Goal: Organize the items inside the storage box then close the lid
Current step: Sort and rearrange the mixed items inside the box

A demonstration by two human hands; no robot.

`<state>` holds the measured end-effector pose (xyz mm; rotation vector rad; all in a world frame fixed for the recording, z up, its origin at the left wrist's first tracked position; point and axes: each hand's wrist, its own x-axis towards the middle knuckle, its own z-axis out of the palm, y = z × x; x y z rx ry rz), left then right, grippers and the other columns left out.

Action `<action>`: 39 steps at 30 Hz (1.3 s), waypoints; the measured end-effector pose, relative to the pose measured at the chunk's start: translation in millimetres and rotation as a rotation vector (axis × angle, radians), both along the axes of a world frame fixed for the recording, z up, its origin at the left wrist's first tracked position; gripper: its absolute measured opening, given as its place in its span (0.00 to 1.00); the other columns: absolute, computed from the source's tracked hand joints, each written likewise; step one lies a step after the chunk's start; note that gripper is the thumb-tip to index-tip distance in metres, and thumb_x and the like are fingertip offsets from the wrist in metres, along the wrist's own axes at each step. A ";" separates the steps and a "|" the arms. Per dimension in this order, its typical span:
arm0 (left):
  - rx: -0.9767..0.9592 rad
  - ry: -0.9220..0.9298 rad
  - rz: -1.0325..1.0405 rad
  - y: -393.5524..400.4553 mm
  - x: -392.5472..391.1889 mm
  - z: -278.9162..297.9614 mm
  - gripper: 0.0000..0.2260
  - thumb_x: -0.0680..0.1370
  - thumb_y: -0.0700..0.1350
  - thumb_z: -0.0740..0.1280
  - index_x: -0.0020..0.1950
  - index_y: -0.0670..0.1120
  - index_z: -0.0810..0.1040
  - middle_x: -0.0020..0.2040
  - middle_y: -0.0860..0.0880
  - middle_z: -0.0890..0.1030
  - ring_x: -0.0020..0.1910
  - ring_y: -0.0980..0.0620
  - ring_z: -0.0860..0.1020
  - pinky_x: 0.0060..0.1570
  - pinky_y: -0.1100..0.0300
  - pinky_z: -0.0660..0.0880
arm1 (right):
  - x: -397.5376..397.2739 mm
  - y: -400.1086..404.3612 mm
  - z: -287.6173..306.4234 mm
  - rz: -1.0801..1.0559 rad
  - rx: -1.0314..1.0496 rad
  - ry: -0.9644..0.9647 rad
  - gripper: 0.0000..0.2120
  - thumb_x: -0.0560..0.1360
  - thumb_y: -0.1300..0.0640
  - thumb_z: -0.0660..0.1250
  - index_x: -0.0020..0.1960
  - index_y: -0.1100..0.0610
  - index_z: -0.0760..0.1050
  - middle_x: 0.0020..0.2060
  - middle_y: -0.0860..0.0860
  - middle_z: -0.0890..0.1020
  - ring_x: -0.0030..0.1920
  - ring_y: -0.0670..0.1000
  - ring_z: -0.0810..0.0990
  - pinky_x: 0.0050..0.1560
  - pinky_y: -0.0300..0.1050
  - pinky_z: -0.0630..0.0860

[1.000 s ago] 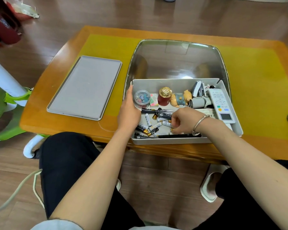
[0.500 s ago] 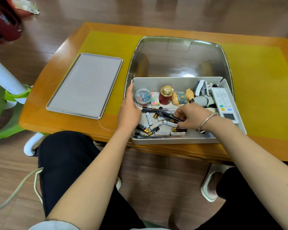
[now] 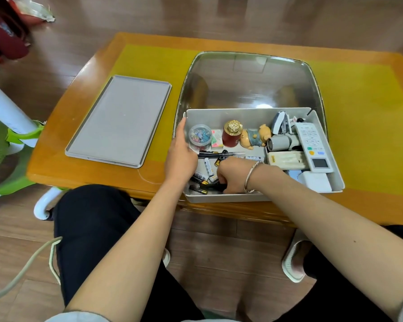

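Near the orange wooden table's (image 3: pixel 149 40) front edge, open grey plastic storage box (image 3: pixel 261 197), clear lid (image 3: pixel 249 80) raised behind; left hand (image 3: pixel 180 156) flat against left wall, right hand (image 3: pixel 233 174) curled around black pens (image 3: pixel 216 187) among loose batteries (image 3: pixel 207 167).

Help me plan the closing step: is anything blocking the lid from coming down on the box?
Yes. Both hands are in its path: the left hand rests on the storage box left wall, the right hand reaches inside among the batteries. The clear lid stands open behind.

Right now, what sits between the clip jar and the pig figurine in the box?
In the head view: a pink-and-green sticky-note pad, then the red jar with the gold lid, standing upright between clip jar and pig figurine.
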<state>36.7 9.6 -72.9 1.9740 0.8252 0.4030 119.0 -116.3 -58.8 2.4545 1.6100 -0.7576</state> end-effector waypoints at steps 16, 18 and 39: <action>-0.040 -0.024 0.038 2.7 2.5 -9.1 0.22 0.80 0.36 0.56 0.73 0.48 0.62 0.66 0.47 0.74 0.61 0.49 0.73 0.48 0.58 0.70 | 83.1 -105.4 55.1 -0.954 0.483 -0.296 0.10 0.71 0.51 0.67 0.43 0.59 0.74 0.40 0.60 0.80 0.41 0.61 0.76 0.39 0.47 0.73; -0.027 -0.012 0.041 2.6 2.8 -8.9 0.21 0.80 0.36 0.56 0.73 0.48 0.62 0.66 0.47 0.74 0.60 0.49 0.73 0.48 0.58 0.70 | 90.3 -113.4 52.1 -0.998 0.385 -0.355 0.18 0.69 0.49 0.70 0.52 0.60 0.74 0.49 0.61 0.79 0.48 0.63 0.77 0.45 0.51 0.76; -0.036 -0.019 0.062 1.6 3.2 -10.3 0.22 0.80 0.36 0.57 0.73 0.48 0.62 0.65 0.48 0.74 0.56 0.54 0.72 0.48 0.56 0.75 | 25.4 -56.2 21.2 -0.417 0.283 -0.138 0.07 0.74 0.55 0.67 0.51 0.55 0.79 0.45 0.52 0.83 0.48 0.54 0.80 0.50 0.48 0.77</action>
